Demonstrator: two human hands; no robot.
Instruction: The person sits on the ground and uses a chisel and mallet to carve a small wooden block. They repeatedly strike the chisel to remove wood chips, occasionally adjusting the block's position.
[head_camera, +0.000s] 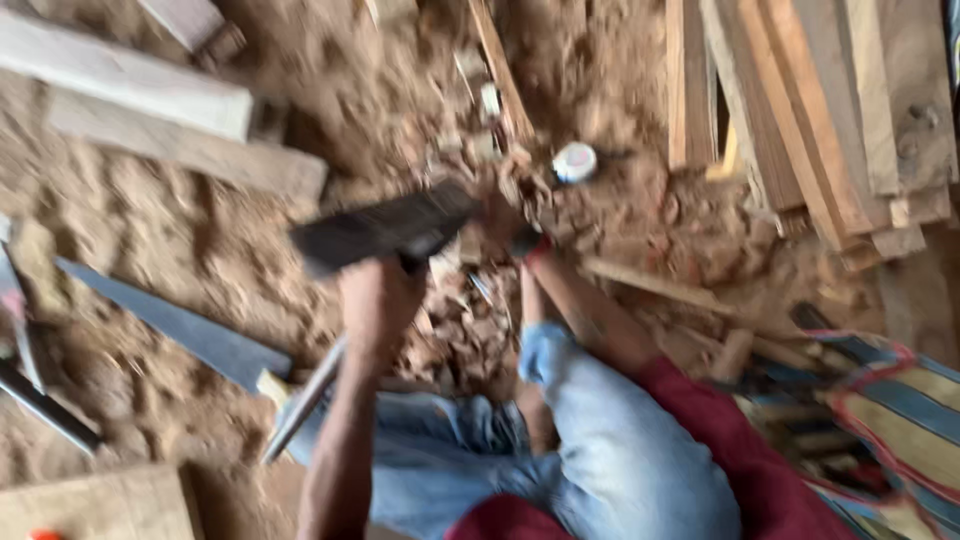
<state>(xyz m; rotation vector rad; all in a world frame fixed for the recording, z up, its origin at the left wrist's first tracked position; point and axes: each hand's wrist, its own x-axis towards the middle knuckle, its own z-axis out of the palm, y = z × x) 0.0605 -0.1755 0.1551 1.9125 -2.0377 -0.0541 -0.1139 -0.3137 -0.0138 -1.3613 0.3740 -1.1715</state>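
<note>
Denim-clad knees (560, 450) nearest, left hand (378, 300) clenched around a dark, blurred tool (385, 228) (possibly a mallet), above wood chips (470, 330).

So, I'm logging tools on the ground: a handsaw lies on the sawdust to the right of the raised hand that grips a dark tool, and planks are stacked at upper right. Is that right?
Not quite. In the head view the handsaw lies on the sawdust to the left of the raised hand, not the right. That hand does grip a dark tool, blurred in the picture, and the planks are stacked at upper right.
</note>
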